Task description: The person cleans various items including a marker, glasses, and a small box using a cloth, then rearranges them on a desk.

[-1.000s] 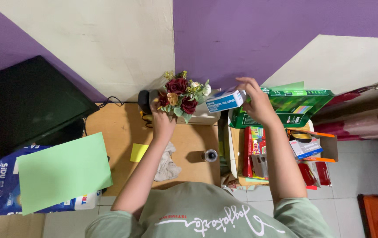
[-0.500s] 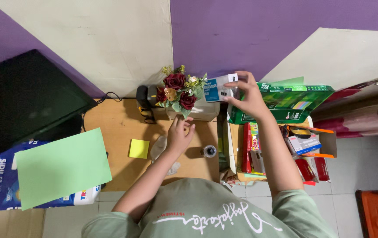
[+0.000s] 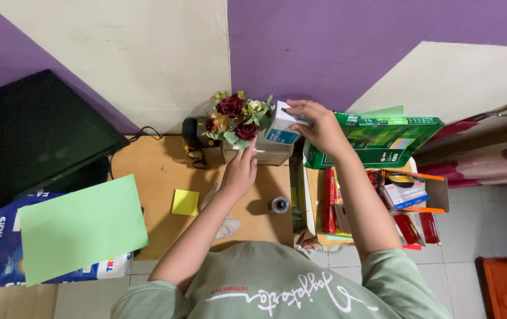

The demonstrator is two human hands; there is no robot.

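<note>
My right hand (image 3: 319, 125) grips a small blue and white box (image 3: 279, 128) from above, tilted, just over a beige box (image 3: 270, 155) at the back of the wooden desk (image 3: 153, 177). My left hand (image 3: 240, 169) reaches up to the front of that beige box, fingers extended and touching it, holding nothing. A bunch of dark red and cream artificial flowers (image 3: 234, 117) stands right beside the blue box, to its left.
A black monitor (image 3: 29, 139) stands at left above a light green sheet (image 3: 82, 227) on a blue paper pack. On the desk lie a yellow sticky pad (image 3: 185, 202), a crumpled cloth (image 3: 225, 221) and a small black bottle (image 3: 279, 205). A green paper ream box (image 3: 383, 139) and stationery clutter lie right.
My right hand lowered and tipped the blue box down toward the beige box. My left hand left the flowers, dropped to the desk, then rose to the beige box's front.
</note>
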